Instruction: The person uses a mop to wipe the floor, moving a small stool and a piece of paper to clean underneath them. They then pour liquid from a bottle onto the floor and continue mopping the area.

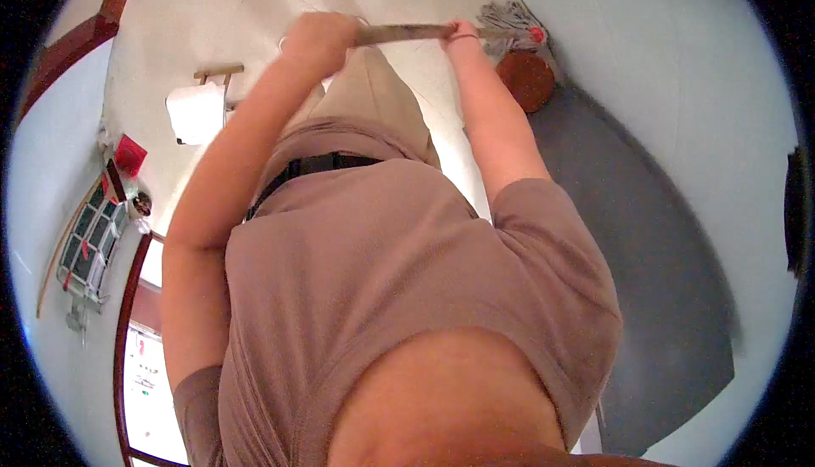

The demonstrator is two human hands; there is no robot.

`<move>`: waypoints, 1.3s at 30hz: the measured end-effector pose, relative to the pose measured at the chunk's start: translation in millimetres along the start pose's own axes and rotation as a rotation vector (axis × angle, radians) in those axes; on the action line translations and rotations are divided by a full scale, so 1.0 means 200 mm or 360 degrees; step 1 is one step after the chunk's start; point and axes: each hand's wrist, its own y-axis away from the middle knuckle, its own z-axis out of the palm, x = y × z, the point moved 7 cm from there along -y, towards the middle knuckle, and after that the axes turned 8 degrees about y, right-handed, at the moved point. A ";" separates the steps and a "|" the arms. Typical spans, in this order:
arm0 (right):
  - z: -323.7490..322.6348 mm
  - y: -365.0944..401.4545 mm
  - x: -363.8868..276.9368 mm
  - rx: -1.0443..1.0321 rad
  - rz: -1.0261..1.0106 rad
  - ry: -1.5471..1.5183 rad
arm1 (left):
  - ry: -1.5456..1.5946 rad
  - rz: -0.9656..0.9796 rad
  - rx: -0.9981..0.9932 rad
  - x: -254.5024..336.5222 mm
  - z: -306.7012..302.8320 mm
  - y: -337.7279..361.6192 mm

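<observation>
My left hand point(323, 40) is closed around a long grey-brown mop handle point(403, 34), held roughly level beyond my waist. Farther right, my right hand point(460, 31) also grips the handle, with a thin band around that wrist. The grey stringy mop head point(509, 24), with a red part at its right end, shows past my right hand, beside a pale wall. My left hand is slightly blurred.
A round reddish-brown object point(525, 81) is below the mop head. A dark grey surface point(645, 263) curves down the right. At left are a white-covered item point(197, 114) on a wooden frame, a red object point(130, 155) and a wall rack point(92, 242).
</observation>
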 end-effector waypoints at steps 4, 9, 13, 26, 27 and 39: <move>-0.07 0.04 -0.02 0.0080 0.0049 0.0378 | 0.0076 -0.0055 -0.0035 0.08 -0.01 0.10; 0.23 0.14 0.17 -0.0146 0.0213 0.0258 | 0.0068 -0.0095 0.0136 -0.09 -0.18 0.27; 0.58 0.28 0.47 -0.0016 0.0167 0.0204 | 0.0058 -0.0328 0.0255 -0.42 -0.32 0.52; 1.20 0.69 1.98 0.0075 0.0119 0.1384 | 0.0271 -0.1450 0.0226 -1.18 -0.19 1.92; 1.21 0.74 2.10 0.0071 0.0122 0.1377 | 0.0298 -0.1573 0.0202 -1.19 -0.17 2.03; 1.55 1.37 2.96 -0.0153 0.0558 0.1171 | -0.0158 -0.1980 0.0418 -1.07 -0.39 2.60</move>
